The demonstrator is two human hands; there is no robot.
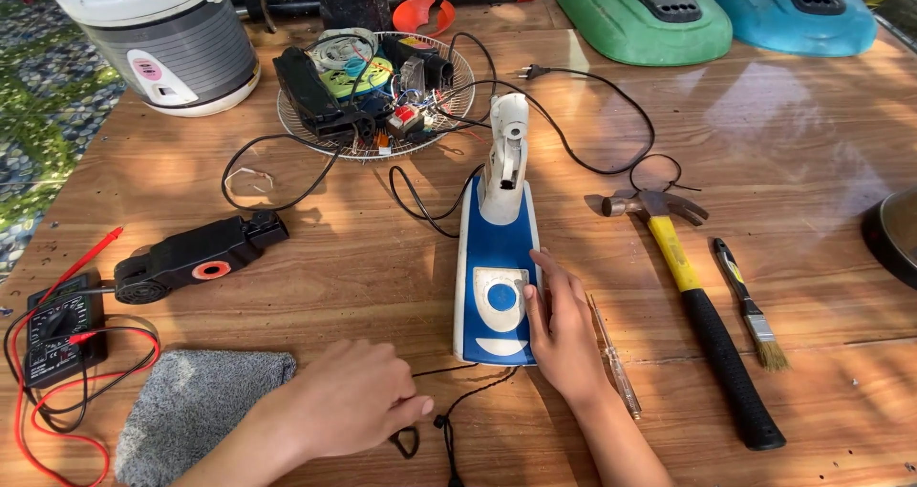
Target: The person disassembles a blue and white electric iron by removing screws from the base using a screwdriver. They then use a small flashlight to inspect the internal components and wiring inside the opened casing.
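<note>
A blue and white electric iron (497, 258) lies on the wooden table (783, 153), its white handle pointing away from me. My right hand (562, 329) rests against the iron's right side, thumb touching the edge by the blue dial. My left hand (349, 401) hovers low at the front, fingers curled and pinching a thin black cord (449, 420) that runs from the iron's near end. A grey cloth (196, 406) lies just left of that hand.
A screwdriver (611, 358), a yellow-handled hammer (702, 306) and a small brush (750, 306) lie to the right. A multimeter (57, 329) with red leads and a black part (196, 258) sit left. Behind are a wire grille tray (306, 134) of parts, a rice cooker (162, 33), and green (645, 14) and blue covers (788, 10).
</note>
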